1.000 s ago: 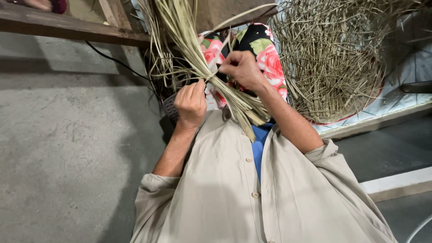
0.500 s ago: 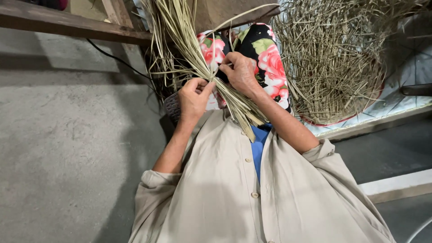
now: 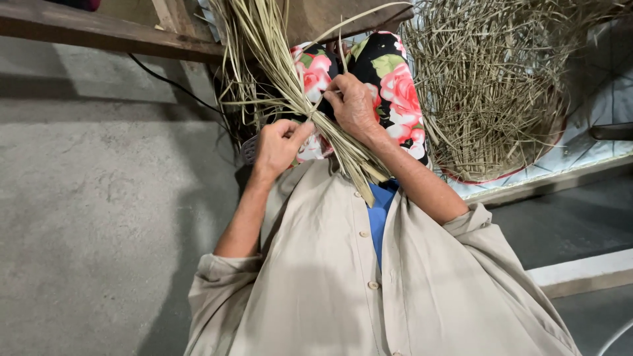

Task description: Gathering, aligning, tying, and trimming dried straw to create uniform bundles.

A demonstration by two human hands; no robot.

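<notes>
Dry straw-coloured palm-leaf strips (image 3: 310, 118) run in a bundle diagonally over our lap, our left hand (image 3: 277, 146) pinching one strand at its waist, our right hand (image 3: 355, 105) clasping just above.

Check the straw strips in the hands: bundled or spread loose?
Bundled where the left hand and right hand pinch the straw strips; upper ends fan loose.

Grey concrete floor (image 3: 86, 217) fills the left. A dark wooden beam (image 3: 99, 33) crosses the far left, a black cable (image 3: 173, 84) beneath it. Pale wooden planks (image 3: 580, 273) lie right.
</notes>
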